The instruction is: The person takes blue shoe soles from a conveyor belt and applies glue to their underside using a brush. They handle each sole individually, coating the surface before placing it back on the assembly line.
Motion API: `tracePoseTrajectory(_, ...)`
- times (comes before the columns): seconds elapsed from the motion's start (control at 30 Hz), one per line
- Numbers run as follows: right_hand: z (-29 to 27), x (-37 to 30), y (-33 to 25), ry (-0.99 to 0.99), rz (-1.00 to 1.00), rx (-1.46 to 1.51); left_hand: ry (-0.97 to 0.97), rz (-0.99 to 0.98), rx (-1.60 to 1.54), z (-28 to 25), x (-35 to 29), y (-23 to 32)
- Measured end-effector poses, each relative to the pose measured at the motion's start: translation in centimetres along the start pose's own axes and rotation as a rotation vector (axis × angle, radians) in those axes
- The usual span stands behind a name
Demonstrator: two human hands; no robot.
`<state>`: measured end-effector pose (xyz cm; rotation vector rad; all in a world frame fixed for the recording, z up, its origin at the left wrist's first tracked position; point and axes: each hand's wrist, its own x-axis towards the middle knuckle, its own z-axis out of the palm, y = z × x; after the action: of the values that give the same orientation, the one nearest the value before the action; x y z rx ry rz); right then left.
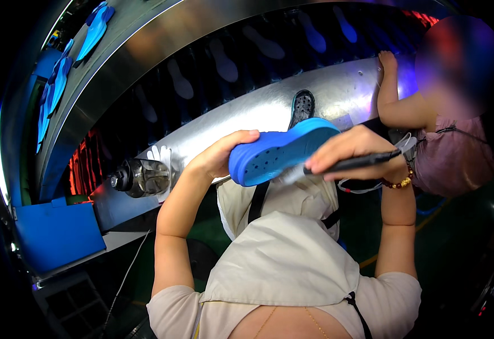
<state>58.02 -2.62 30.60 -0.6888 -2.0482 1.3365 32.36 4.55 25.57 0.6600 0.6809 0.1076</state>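
Observation:
A two-tone blue shoe sole (278,155) is tilted in front of me, its inner face with small holes turned partly towards me. My left hand (221,155) is closed round its left end, thumb on the upper edge. In my right hand (357,150) is a brush (365,163) with a black handle, gripped between the fingers. The pale, motion-blurred bristles are at the sole's lower edge; whether they touch it I cannot tell. Just beyond the sole, a dark perforated shoe piece (302,106) rests on the metal ledge (258,107).
Several soles stand in the dark curved conveyor (202,79) behind the ledge. A clear bottle with a black lid (145,178) and a white glove (159,153) are at left. More blue pieces (55,90) lie far left, above a blue box (57,234). A co-worker (447,147) sits at right.

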Motion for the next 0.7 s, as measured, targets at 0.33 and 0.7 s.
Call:
tracePoseTrajectory(0.33, 1.2, -1.4, 2.3, 0.411, 0.092, 0.105, 0.138, 0.139, 0.049, -0.9, -1.6, 0.7)
tracePoseTrajectory(0.7, 3.4, -0.8, 3.1, 0.64, 0.1, 0.164, -0.277, 0.592, -0.663, -2.3, 5.3, -2.9)
